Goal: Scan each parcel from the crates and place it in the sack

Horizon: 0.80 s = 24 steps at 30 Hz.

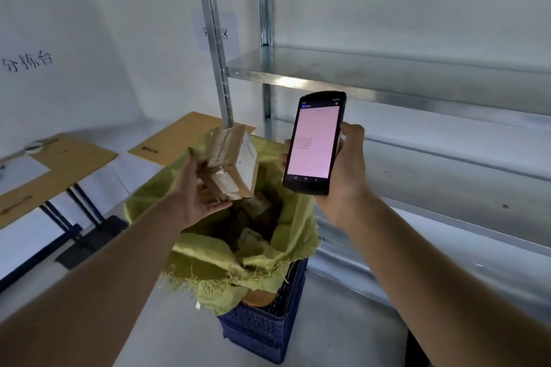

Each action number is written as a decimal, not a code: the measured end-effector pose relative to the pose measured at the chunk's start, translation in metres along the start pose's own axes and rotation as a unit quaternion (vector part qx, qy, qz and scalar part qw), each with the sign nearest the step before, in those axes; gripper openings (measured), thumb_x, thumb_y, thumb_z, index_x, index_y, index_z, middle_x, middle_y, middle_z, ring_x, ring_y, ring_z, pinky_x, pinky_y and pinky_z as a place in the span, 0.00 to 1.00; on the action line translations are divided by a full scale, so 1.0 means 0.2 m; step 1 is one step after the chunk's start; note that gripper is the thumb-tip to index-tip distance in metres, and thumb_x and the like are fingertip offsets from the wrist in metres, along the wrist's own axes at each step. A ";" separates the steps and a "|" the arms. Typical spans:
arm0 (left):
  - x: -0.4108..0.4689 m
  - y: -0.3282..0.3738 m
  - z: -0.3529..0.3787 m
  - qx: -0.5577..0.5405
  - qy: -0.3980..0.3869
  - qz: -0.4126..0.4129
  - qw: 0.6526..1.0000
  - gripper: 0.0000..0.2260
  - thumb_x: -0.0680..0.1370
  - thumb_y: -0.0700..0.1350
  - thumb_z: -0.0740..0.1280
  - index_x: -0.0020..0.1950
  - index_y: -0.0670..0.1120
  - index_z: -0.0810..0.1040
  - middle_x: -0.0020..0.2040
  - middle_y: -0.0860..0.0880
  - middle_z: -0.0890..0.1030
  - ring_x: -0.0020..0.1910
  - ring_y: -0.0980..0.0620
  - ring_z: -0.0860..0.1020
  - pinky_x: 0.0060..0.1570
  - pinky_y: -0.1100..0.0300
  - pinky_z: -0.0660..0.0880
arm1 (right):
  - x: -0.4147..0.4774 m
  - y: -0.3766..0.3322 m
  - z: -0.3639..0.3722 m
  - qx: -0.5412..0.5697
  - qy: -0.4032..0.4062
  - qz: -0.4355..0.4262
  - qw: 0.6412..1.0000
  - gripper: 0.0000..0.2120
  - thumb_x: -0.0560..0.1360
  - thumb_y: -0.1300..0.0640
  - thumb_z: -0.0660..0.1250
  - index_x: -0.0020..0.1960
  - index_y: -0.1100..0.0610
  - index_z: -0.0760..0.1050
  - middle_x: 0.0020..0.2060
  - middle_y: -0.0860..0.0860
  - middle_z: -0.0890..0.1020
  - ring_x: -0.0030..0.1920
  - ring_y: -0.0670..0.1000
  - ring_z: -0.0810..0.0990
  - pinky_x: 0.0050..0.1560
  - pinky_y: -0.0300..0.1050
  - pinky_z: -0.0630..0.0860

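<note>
My left hand (pixel 193 191) holds a small brown cardboard parcel (pixel 235 164) with clear tape and a white label, tilted on edge just above the mouth of the yellow-green woven sack (pixel 208 271). Several parcels (pixel 253 217) lie inside the sack. The sack stands in a dark blue plastic crate (pixel 268 328). My right hand (pixel 346 170) grips a black handheld scanner (pixel 314 143) upright to the right of the parcel, its pink-white screen facing me.
A metal shelving rack (pixel 387 74) with bare shelves fills the right side. Wooden-topped tables (pixel 59 164) with papers stand at the left on dark legs. Grey floor (pixel 167 325) surrounds the crate. White walls carry printed signs.
</note>
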State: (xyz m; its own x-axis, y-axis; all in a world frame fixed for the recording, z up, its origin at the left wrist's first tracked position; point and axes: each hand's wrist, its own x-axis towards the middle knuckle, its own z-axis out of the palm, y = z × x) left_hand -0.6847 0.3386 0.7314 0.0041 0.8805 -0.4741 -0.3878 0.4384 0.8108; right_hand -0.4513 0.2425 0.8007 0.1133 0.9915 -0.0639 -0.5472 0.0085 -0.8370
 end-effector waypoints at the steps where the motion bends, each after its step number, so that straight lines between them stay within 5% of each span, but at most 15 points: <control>1: 0.08 -0.01 -0.01 0.005 0.011 -0.006 1.000 0.15 0.84 0.59 0.63 0.59 0.49 0.80 0.62 0.39 0.79 0.61 0.32 0.78 0.66 0.31 0.75 | 0.09 0.04 -0.01 0.002 -0.005 0.010 1.000 0.31 0.85 0.39 0.51 0.71 0.60 0.77 0.52 0.63 0.81 0.46 0.60 0.83 0.44 0.49 0.83; 7: 0.49 -0.04 -0.03 0.029 0.069 -0.046 0.996 0.12 0.84 0.56 0.65 0.59 0.48 0.79 0.62 0.40 0.80 0.60 0.35 0.79 0.61 0.34 0.78 | 0.61 0.26 -0.07 0.009 -0.003 0.060 0.998 0.31 0.83 0.38 0.54 0.71 0.61 0.76 0.50 0.62 0.82 0.50 0.63 0.82 0.53 0.56 0.81; 15: 0.97 -0.10 0.01 0.037 0.102 -0.129 0.986 0.10 0.84 0.54 0.66 0.55 0.48 0.76 0.57 0.39 0.80 0.57 0.36 0.80 0.63 0.33 0.78 | 1.04 0.43 -0.15 0.000 0.036 0.081 0.996 0.29 0.83 0.40 0.55 0.72 0.59 0.76 0.46 0.59 0.84 0.43 0.59 0.85 0.57 0.61 0.79; 24: 1.56 -0.29 0.22 0.089 -0.040 -0.189 0.977 0.19 0.80 0.50 0.73 0.69 0.46 0.76 0.66 0.43 0.81 0.63 0.41 0.80 0.59 0.41 0.83 | 1.24 0.56 -0.24 -0.014 0.176 0.055 0.983 0.27 0.83 0.41 0.53 0.65 0.57 0.80 0.45 0.58 0.84 0.42 0.59 0.85 0.55 0.59 0.78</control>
State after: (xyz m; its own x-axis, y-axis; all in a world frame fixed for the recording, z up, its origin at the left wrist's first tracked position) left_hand -0.6197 0.5954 0.5510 0.1902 0.6584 -0.7282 -0.1791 0.7526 0.6337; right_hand -0.4443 0.4825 0.6642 0.3364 0.8800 -0.3353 -0.5504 -0.1052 -0.8282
